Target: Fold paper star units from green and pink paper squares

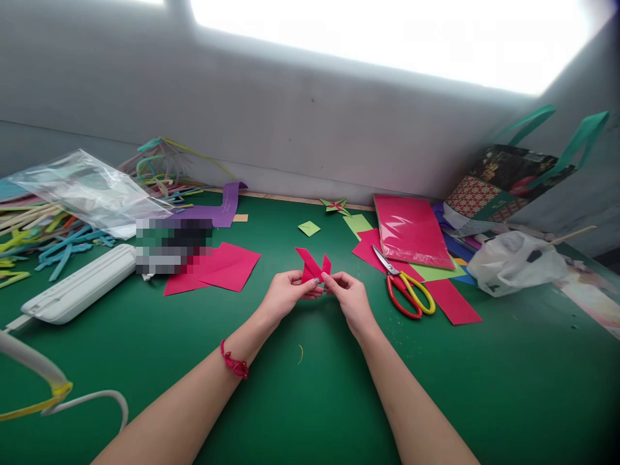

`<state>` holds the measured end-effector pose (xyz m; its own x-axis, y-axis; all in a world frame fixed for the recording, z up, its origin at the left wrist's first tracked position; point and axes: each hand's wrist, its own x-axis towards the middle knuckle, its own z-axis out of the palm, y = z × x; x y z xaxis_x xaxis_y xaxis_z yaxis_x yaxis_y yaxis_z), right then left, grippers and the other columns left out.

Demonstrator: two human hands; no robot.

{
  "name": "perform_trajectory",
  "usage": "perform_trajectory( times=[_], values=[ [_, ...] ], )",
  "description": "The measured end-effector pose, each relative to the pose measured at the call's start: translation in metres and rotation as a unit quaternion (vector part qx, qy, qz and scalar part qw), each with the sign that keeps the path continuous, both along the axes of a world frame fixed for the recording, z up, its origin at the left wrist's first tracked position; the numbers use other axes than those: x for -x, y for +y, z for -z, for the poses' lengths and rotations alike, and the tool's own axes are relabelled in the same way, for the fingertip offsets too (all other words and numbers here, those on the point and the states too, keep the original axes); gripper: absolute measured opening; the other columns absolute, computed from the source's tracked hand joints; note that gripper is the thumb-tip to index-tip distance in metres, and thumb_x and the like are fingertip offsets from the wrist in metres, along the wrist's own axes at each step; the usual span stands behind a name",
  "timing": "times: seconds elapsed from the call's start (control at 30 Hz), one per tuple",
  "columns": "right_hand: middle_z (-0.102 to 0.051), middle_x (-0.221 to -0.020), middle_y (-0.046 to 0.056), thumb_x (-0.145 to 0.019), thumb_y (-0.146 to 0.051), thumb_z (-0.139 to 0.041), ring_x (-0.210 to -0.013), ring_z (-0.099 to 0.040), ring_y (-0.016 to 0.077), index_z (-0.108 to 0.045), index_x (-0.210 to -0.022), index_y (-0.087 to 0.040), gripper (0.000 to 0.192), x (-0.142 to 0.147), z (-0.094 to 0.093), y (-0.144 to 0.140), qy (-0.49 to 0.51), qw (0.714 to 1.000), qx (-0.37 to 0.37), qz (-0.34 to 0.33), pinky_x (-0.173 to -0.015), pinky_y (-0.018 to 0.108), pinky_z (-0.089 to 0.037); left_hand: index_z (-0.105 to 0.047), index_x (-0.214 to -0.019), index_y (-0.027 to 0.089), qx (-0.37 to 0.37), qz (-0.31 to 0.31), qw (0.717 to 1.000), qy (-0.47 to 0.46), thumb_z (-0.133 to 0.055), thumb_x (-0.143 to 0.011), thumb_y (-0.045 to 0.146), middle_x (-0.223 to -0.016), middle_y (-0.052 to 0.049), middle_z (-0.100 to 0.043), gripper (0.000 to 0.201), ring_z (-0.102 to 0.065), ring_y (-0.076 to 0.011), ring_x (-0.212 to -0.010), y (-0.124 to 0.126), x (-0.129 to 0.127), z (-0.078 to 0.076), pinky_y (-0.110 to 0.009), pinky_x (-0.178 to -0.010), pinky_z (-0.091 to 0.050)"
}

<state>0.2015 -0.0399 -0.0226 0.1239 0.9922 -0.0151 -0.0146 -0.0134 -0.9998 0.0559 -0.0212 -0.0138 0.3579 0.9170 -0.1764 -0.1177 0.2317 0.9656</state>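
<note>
Pink paper: a folded piece [312,265] held just above the green table [310,400], between both hands at the middle of the view.
Left hand [285,294]: fingers closed in a pinch on the piece's lower left edge; a red bracelet [234,363] sits on the wrist.
Right hand [349,294]: fingertips pinched on the lower right flap, beside the left thumb.
Shape: two pointed flaps stand up from the pinch, one long and leaning left, one short on the right.
Nearby: scissors [405,287] with red and yellow handles lie just right of the hands; flat pink sheets [220,266] lie to the left; a pink packet [411,229] sits behind the scissors.
Further off: a finished folded star [335,205] by the wall, a clear plastic bag [87,187] and coloured strips [58,248] far left.
Risk: the grip is small and at one corner, so a hard pull could probably tear the crease or let a fold spring open.
Risk: uneven pressure from the two pinches may skew the flaps.
</note>
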Motion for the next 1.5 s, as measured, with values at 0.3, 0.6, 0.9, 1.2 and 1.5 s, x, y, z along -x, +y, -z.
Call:
perform_trajectory(
  times=[0.3,0.6,0.9,1.2,1.5],
  values=[
    [-0.055,-0.055,-0.001,-0.067,-0.047,-0.059,-0.054,-0.05,0.0123,-0.057,-0.062,-0.017,0.031,0.001,0.006,0.002,-0.056,0.998,-0.012,0.019,-0.055,0.024,-0.039,-0.061,-0.085,0.008,-0.003,-0.014,1.0,0.014,-0.065,-0.067,0.034,-0.075,-0.011,-0.069,0.032,-0.065,-0.0217,-0.072,0.0,-0.003,0.002,-0.033,-0.072,-0.051],
    [-0.053,-0.057,-0.001,-0.072,-0.047,-0.053,-0.053,-0.046,0.0122,-0.052,-0.063,-0.019,0.03,0.005,0.008,-0.002,-0.14,0.987,-0.059,0.048,-0.052,0.024,-0.036,-0.061,-0.089,0.01,-0.034,0.019,0.999,0.006,-0.061,-0.069,0.035,-0.081,-0.009,-0.068,0.032,-0.064,-0.0221,-0.078,0.0,-0.002,0.005,-0.035,-0.075,-0.05],
    [-0.042,-0.054,-0.004,-0.074,-0.043,-0.051,-0.049,-0.038,0.01,-0.046,-0.065,-0.02,0.026,0.007,-0.002,-0.004,-0.071,0.995,-0.066,-0.018,-0.045,0.021,-0.033,-0.062,-0.085,0.011,-0.04,0.053,0.998,-0.006,-0.061,-0.068,0.039,-0.074,-0.01,-0.069,0.033,-0.065,-0.0219,-0.072,0.001,0.003,-0.001,-0.035,-0.073,-0.05],
    [-0.039,-0.051,-0.006,-0.074,-0.042,-0.054,-0.046,-0.035,0.0086,-0.045,-0.064,-0.02,0.026,0.006,0.0,-0.004,-0.068,0.994,-0.08,-0.021,-0.046,0.022,-0.029,-0.06,-0.083,0.012,-0.042,0.05,0.998,-0.016,-0.062,-0.069,0.034,-0.068,-0.005,-0.068,0.026,-0.064,-0.02,-0.068,-0.001,-0.003,0.003,-0.035,-0.071,-0.051],
    [-0.038,-0.052,-0.005,-0.076,-0.041,-0.051,-0.047,-0.036,0.0094,-0.043,-0.064,-0.021,0.025,0.008,-0.006,-0.007,-0.1,0.988,-0.106,0.044,-0.046,0.022,-0.03,-0.059,-0.078,0.013,-0.028,0.004,0.999,-0.026,-0.061,-0.069,0.038,-0.067,-0.006,-0.068,0.027,-0.065,-0.0213,-0.067,-0.009,-0.009,-0.004,-0.036,-0.071,-0.051]
  ],
)
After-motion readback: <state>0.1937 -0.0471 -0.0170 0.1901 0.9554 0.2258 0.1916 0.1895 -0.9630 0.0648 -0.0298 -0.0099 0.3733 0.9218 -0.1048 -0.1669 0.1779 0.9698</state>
